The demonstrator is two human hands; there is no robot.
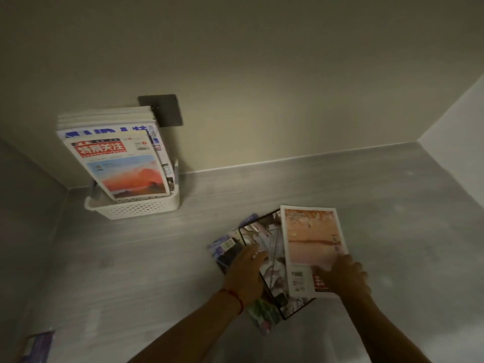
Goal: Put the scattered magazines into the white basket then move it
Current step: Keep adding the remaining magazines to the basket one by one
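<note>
A white perforated basket (136, 208) stands at the back left of the grey surface, near the wall. Several magazines stand upright in it, the front one with a red title and an orange picture (123, 166). A loose overlapping pile lies at the front right: a pink-orange magazine (309, 239) on top, a dark-edged one (264, 234) under it, and a blue one (225, 244) at the left. My left hand (246, 273) rests flat on the dark-edged magazine. My right hand (345, 276) grips the near edge of the pink-orange magazine.
A dark wall plate (162, 110) sits on the wall behind the basket. Another blue magazine (36, 345) lies at the front left edge of the view. A side wall (455, 142) closes off the surface at the right.
</note>
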